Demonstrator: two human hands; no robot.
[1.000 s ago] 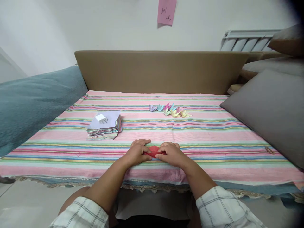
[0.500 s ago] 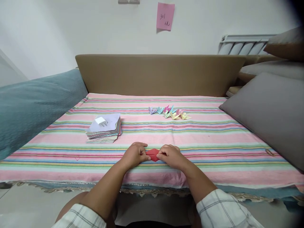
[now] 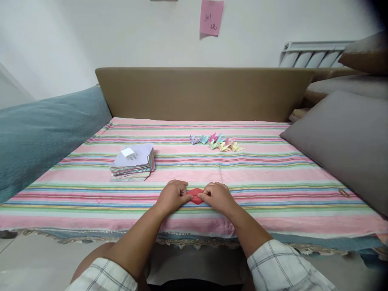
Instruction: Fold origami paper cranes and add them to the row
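While both my hands are busy at the near side of the striped cloth [image 3: 257, 173], one piece of red folded paper [image 3: 196, 198] lies between them, which I take as the centre of the dial, with twelve towards the backrest [image 3: 203, 95]. My left hand [image 3: 171, 198] sits at nine o'clock, pinching that end, its thumb laid on top of the red. My right hand [image 3: 218, 197] sits at three, its thumb and fingers closed on the other end. A crease line runs across the paper from side to side.

Between twelve and one o'clock I count eight folded paper birds [image 3: 224, 146], bunched and partly overlapping: two yellow, one lilac, one teal, one magenta, one pale green, one blue and one pink. At ten o'clock stands one stack of paper [image 3: 142, 161], too many sheets to count, with one white plug [image 3: 129, 152] resting on its lilac top sheet. One small brown loop [image 3: 344, 192] lies at three o'clock, well apart from my right hand. One large grey cushion [image 3: 342, 137] leans between two and three, and one pink note [image 3: 211, 18] hangs on the wall at twelve.
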